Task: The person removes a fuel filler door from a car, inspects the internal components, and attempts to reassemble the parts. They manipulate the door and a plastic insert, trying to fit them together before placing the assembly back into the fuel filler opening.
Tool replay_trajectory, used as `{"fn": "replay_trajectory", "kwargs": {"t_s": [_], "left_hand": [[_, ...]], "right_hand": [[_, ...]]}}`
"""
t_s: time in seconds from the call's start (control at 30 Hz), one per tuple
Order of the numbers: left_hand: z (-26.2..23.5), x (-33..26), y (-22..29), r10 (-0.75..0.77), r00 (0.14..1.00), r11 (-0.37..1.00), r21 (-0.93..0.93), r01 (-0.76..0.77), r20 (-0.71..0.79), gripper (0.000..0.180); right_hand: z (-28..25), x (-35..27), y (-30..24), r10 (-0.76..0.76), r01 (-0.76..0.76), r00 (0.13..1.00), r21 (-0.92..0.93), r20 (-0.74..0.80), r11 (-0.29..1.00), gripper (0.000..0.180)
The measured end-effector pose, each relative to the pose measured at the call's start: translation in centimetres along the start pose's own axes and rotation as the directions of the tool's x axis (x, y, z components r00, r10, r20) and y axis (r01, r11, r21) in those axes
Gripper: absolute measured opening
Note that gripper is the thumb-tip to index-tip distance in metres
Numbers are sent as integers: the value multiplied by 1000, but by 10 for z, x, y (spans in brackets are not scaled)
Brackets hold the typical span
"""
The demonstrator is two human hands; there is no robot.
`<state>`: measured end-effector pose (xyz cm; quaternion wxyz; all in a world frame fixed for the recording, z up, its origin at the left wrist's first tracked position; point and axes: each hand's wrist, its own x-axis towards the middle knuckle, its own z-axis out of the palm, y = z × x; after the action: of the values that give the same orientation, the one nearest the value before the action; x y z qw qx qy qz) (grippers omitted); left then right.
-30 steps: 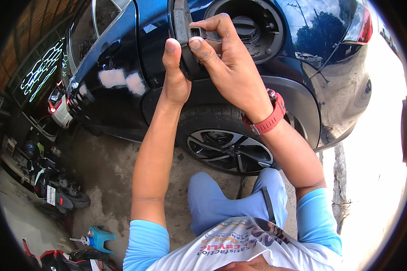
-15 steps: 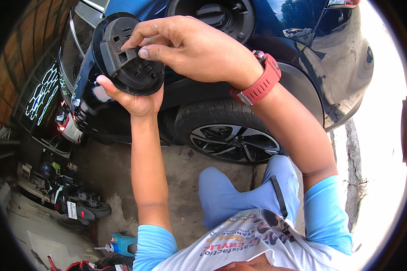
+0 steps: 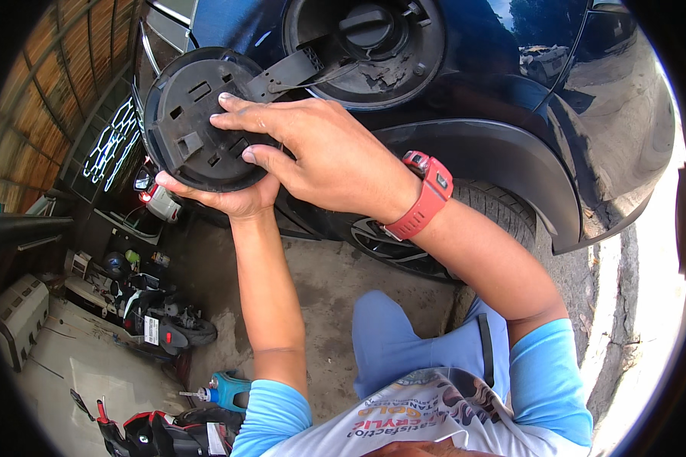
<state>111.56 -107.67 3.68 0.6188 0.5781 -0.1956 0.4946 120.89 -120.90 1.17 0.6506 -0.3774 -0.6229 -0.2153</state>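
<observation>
Holding the fuel flap (image 3: pixel 197 120) in a curled left hand (image 3: pixel 244 199). Moved the right hand (image 3: pixel 324 148) off the square catch (image 3: pixel 187 145), baring it, with fingers (image 3: pixel 259 119) spread, pinching nothing.

A dark motorcycle (image 3: pixel 179 327) stands beyond a teal plastic object (image 3: pixel 231 391) and a red-and-black motorbike (image 3: pixel 154 436).

Daylight (image 3: pixel 655 305) glares beside stained concrete floor (image 3: pixel 328 286).

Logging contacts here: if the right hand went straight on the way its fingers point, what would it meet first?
Likely the round black flap: the right hand has its fingertips on or just over the flap's face; depth is unclear.
</observation>
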Motion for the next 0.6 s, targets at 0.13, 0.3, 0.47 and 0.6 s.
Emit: {"fn": "replay_trajectory", "kwargs": {"t_s": [0.13, 0.3, 0.47, 0.6], "left_hand": [[-26, 4, -8, -130, 980, 960, -227, 162, 150, 89], [-25, -1, -3, -131, 990, 975, -172, 137, 46, 88], [-24, -3, -3, -141, 986, 956, -245, 160, 94, 87], [-23, -5, -1, -165, 963, 876, -417, 242, 212, 86]], "right_hand": [[44, -34, -8, 35, -42, 992, -54, -125, 998, 60], [64, -37, -12, 58, -64, 981, -29, -183, 997, 64], [61, -39, -9, 44, -51, 983, -32, -176, 998, 64], [55, -37, -11, 43, -47, 988, -19, -147, 999, 63]]}}
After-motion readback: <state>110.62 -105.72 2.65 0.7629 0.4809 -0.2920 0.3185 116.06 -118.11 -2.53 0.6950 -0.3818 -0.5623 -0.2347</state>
